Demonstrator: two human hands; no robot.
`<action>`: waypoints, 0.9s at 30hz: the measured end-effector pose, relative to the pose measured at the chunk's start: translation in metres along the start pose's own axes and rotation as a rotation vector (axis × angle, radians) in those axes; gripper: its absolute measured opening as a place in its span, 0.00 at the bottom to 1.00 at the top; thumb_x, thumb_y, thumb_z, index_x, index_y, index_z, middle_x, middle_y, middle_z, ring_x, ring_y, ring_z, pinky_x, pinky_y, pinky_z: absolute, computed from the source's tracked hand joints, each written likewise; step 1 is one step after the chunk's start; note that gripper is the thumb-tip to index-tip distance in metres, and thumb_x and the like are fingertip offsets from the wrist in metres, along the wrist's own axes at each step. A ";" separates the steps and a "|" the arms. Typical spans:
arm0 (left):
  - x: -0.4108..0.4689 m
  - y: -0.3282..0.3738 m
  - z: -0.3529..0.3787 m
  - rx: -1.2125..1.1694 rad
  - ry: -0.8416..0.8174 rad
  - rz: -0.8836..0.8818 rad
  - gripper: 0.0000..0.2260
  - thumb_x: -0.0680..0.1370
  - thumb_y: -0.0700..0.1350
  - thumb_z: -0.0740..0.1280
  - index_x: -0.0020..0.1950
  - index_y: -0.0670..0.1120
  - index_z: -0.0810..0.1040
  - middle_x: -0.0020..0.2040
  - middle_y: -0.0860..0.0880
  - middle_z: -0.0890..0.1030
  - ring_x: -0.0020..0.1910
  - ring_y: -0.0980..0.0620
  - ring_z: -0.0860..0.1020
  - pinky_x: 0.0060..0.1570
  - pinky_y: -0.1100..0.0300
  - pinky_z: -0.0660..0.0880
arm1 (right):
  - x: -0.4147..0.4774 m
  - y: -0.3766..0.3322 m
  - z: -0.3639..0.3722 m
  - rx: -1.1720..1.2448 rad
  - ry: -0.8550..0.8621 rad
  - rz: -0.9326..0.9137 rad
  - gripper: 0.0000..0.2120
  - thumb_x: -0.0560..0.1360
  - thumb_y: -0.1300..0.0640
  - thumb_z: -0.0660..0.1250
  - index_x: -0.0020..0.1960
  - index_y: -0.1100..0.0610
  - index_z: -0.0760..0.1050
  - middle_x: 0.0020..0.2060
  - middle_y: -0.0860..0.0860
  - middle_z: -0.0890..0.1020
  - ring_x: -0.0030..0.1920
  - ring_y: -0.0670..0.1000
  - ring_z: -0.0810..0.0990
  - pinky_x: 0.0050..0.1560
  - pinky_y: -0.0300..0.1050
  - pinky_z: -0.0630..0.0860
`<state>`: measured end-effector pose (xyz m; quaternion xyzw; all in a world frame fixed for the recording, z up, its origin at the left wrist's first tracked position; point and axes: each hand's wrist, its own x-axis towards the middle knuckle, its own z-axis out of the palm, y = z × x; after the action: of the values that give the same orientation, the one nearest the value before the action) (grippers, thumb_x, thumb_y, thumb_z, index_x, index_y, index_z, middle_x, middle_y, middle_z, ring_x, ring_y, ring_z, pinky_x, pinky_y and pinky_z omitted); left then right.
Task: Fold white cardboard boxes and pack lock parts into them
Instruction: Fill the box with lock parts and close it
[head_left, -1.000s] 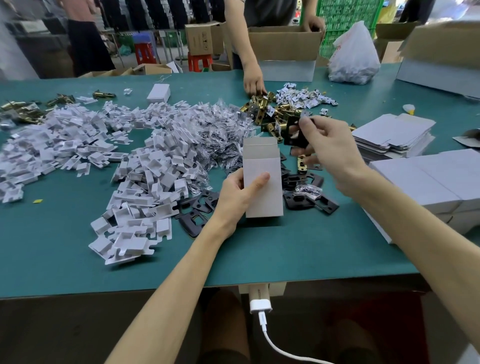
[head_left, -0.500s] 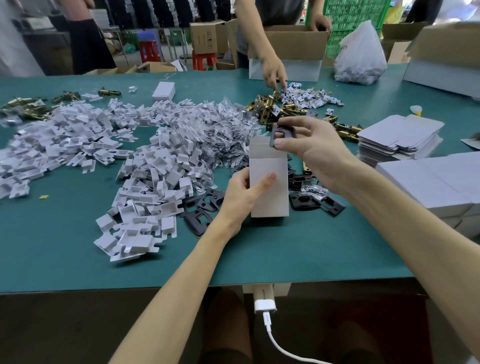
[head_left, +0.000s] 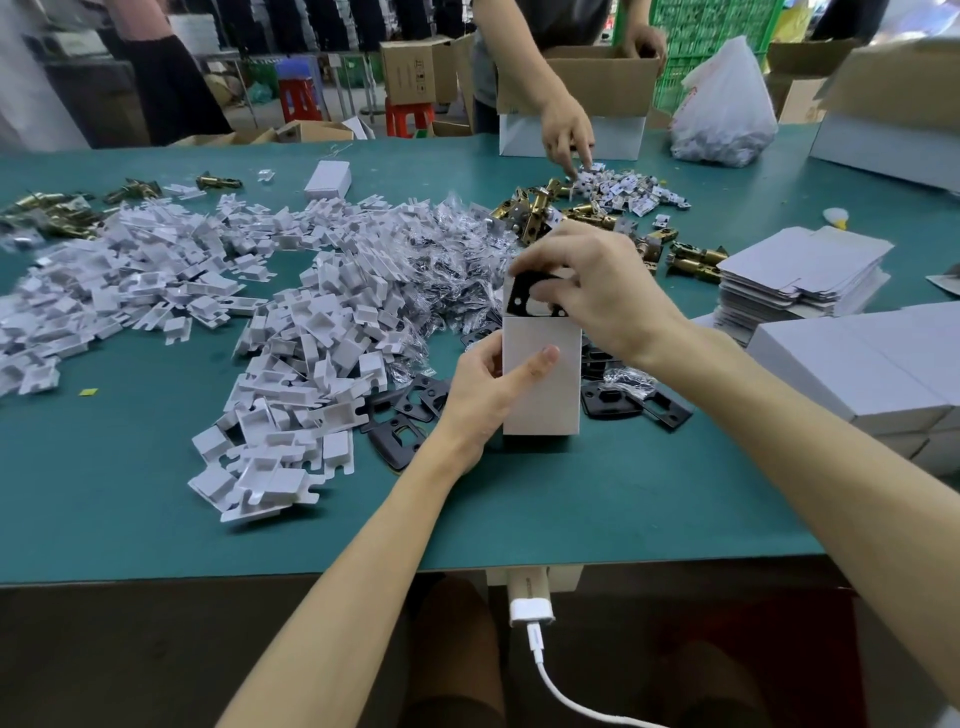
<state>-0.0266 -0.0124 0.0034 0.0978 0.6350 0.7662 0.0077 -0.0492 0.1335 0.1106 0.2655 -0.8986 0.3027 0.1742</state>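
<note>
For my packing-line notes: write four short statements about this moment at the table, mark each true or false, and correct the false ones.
1. The left hand holds the white box upright. True.
2. The right hand is empty. False: it pinches a black plate at the box's top.
3. The stack of flat cardboard lies left of the box. False: it lies to the right of it.
4. Beside the box, loose black plates lie on the green table. True.
</note>
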 end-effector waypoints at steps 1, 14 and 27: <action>0.000 0.000 0.000 0.001 0.001 0.001 0.08 0.79 0.45 0.75 0.58 0.47 0.83 0.52 0.47 0.88 0.49 0.50 0.86 0.47 0.55 0.84 | -0.001 0.001 0.000 -0.021 -0.042 0.005 0.12 0.78 0.67 0.70 0.58 0.57 0.85 0.52 0.53 0.80 0.53 0.51 0.78 0.58 0.41 0.74; 0.001 -0.001 0.000 0.047 0.021 0.011 0.07 0.79 0.45 0.75 0.55 0.46 0.82 0.49 0.49 0.88 0.47 0.53 0.85 0.44 0.58 0.82 | -0.001 -0.018 0.006 -0.209 -0.121 0.014 0.14 0.84 0.63 0.57 0.64 0.58 0.79 0.54 0.54 0.83 0.55 0.57 0.80 0.55 0.56 0.77; 0.000 -0.002 0.000 0.257 0.041 0.049 0.10 0.77 0.37 0.67 0.52 0.51 0.75 0.45 0.62 0.81 0.44 0.67 0.77 0.44 0.71 0.74 | 0.083 -0.052 0.110 -0.438 -0.408 0.181 0.08 0.77 0.70 0.60 0.53 0.64 0.74 0.52 0.58 0.77 0.51 0.60 0.77 0.42 0.51 0.75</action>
<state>-0.0268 -0.0119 0.0014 0.0979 0.7253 0.6804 -0.0368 -0.1022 -0.0023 0.0901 0.1959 -0.9789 0.0565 0.0155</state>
